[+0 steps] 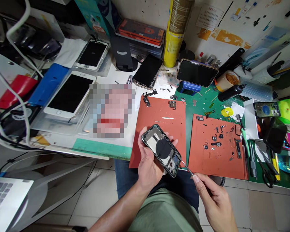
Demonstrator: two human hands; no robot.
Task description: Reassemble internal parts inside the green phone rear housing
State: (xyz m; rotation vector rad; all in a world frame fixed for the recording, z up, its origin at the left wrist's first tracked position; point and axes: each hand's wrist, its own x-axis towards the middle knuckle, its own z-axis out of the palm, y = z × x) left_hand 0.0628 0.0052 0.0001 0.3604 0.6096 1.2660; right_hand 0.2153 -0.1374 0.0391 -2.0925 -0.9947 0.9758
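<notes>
My left hand [148, 161] is wrapped around an opened phone housing [160, 149], tilted, its inner side facing up. A round black pad and light metal areas show inside it, with a camera opening at the lower right end. Pinched in my right hand [211, 196] is a thin metal tool [188, 170], its tip at the right edge of the housing near that end. Whether the tip touches the housing I cannot tell. Under and beyond the housing lies a reddish-brown mat [157, 111]; a second reddish-brown mat [198, 161] on the right carries several small phone parts [217, 144].
Phones [69, 93] lie on the left, and a dark phone [148, 71] at the back. Another phone [197, 72] leans on a blue stand [189, 87]. A yellow can [172, 45] stands behind. Scissors [268, 174] lie at the right edge; a laptop [7, 203] sits lower left.
</notes>
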